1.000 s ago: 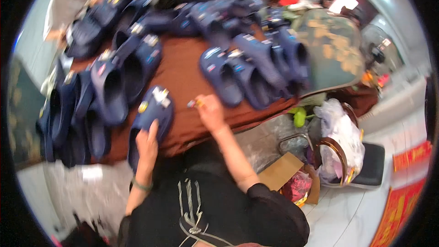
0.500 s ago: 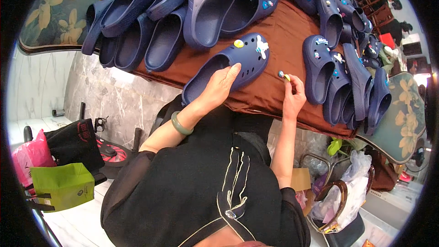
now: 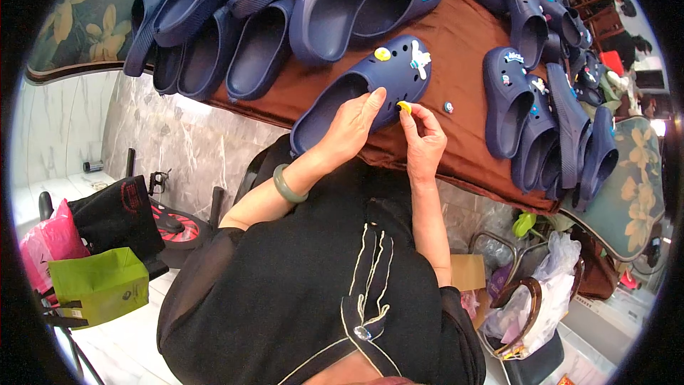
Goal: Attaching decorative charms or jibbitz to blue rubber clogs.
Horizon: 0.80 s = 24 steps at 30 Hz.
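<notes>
A navy clog [image 3: 324,108] with holes in its upper lies tilted on the brown cloth [image 3: 445,50]. My left hand [image 3: 354,125] grips its near side, thumb on top of the upper. On the upper sit a round yellow charm [image 3: 382,53] and a white figure charm [image 3: 420,60]. My right hand [image 3: 425,139] pinches a small yellow shoe charm [image 3: 405,106] between thumb and finger, right at the clog's near side by its holes. A small round blue-and-white charm [image 3: 448,108] rests on the cloth just right of that hand.
Many navy clogs are piled along the far left [image 3: 260,50] and the right side [image 3: 506,107] of the table. Green [image 3: 100,285] and pink bags [image 3: 50,239] hang at lower left. A chair with plastic bags [image 3: 545,289] stands at lower right.
My right hand has moved left from over the cloth to the clog's side, carrying the yellow charm. The round blue-and-white charm now shows alone on the cloth. My left hand still grips the clog.
</notes>
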{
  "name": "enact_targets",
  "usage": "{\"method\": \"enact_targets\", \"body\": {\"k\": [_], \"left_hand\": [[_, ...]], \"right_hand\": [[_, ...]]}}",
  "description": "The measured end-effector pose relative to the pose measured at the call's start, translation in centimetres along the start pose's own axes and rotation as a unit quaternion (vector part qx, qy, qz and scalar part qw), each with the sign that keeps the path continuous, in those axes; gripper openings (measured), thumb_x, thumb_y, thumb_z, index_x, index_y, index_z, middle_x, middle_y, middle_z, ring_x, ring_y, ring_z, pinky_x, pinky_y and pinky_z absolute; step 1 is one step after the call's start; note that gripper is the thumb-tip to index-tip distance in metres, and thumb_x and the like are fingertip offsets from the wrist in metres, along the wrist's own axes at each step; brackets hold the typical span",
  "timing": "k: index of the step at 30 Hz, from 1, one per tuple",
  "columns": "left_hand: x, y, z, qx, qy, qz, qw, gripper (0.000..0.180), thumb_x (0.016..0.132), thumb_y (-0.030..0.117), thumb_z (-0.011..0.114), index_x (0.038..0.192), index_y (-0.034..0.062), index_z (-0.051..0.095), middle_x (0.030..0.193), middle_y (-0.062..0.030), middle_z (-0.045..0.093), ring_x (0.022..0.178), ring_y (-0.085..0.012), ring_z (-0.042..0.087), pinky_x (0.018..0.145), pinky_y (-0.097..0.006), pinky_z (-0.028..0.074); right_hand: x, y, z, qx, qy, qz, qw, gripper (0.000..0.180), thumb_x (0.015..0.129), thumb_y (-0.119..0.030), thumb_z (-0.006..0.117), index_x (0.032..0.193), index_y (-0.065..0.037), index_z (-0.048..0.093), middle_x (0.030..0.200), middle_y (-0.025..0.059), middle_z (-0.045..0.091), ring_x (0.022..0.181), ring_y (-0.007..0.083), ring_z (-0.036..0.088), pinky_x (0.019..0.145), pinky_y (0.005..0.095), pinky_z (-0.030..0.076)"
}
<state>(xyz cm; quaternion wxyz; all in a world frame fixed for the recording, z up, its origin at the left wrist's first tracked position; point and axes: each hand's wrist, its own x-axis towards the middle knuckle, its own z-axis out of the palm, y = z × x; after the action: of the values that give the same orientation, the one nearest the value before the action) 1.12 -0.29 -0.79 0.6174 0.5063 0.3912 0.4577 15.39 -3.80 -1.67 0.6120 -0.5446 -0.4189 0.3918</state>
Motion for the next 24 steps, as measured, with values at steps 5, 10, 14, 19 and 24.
{"method": "enact_targets", "body": {"k": [5, 10, 14, 19, 24], "left_hand": [[-0.2, 0.6, 0.2, 0.018, 0.023, 0.040, 0.999, 0.044, 0.101, 0.034, 0.043, 0.090, -0.0066, 0.057, 0.071, -0.0049, 0.049, 0.069, -0.0100, 0.042, 0.062, -0.028, 0.040], [-0.4, -0.3, -0.2, 0.034, 0.011, 0.035, 0.999, 0.045, 0.101, 0.034, 0.043, 0.087, -0.0066, 0.057, 0.067, -0.0079, 0.046, 0.066, -0.0108, 0.040, 0.058, -0.031, 0.038], [-0.7, 0.9, -0.3, 0.061, 0.012, 0.031, 0.998, 0.045, 0.101, 0.034, 0.043, 0.087, -0.0072, 0.057, 0.067, -0.0079, 0.046, 0.066, -0.0105, 0.039, 0.057, -0.031, 0.037], [-0.7, 1.3, -0.2, 0.029, 0.014, 0.030, 0.999, 0.045, 0.101, 0.033, 0.042, 0.087, -0.0079, 0.057, 0.066, -0.0078, 0.045, 0.067, -0.0101, 0.039, 0.057, -0.031, 0.037], [-0.6, 0.6, -0.5, 0.035, -0.003, 0.020, 0.999, 0.045, 0.102, 0.032, 0.042, 0.087, -0.0081, 0.056, 0.067, -0.0093, 0.046, 0.068, -0.0100, 0.040, 0.058, -0.031, 0.038]], "right_hand": [[-0.4, 0.1, 0.5, -0.076, -0.006, -0.040, 0.996, 0.014, 0.082, -0.001, 0.070, 0.095, 0.000, 0.066, 0.090, 0.0024, 0.065, 0.080, 0.0081, 0.058, 0.075, 0.0224, 0.047], [-0.8, -0.5, 1.0, -0.158, 0.000, -0.156, 0.975, 0.016, 0.079, 0.002, 0.071, 0.094, 0.000, 0.066, 0.088, 0.0052, 0.064, 0.077, 0.0107, 0.058, 0.073, 0.0235, 0.048], [-1.2, -0.6, 1.2, -0.109, 0.014, -0.088, 0.990, 0.014, 0.082, 0.000, 0.069, 0.096, 0.000, 0.066, 0.091, 0.0028, 0.065, 0.081, 0.0085, 0.058, 0.075, 0.0224, 0.048], [-1.3, -0.9, 1.4, -0.006, 0.012, 0.014, 1.000, 0.013, 0.085, -0.001, 0.067, 0.097, 0.001, 0.065, 0.093, 0.0007, 0.065, 0.083, 0.0063, 0.058, 0.078, 0.0212, 0.047], [-1.2, 0.2, 1.4, -0.073, 0.024, -0.077, 0.994, 0.017, 0.079, 0.002, 0.071, 0.095, 0.001, 0.063, 0.093, 0.0039, 0.065, 0.080, 0.0102, 0.059, 0.074, 0.0240, 0.048]]}}
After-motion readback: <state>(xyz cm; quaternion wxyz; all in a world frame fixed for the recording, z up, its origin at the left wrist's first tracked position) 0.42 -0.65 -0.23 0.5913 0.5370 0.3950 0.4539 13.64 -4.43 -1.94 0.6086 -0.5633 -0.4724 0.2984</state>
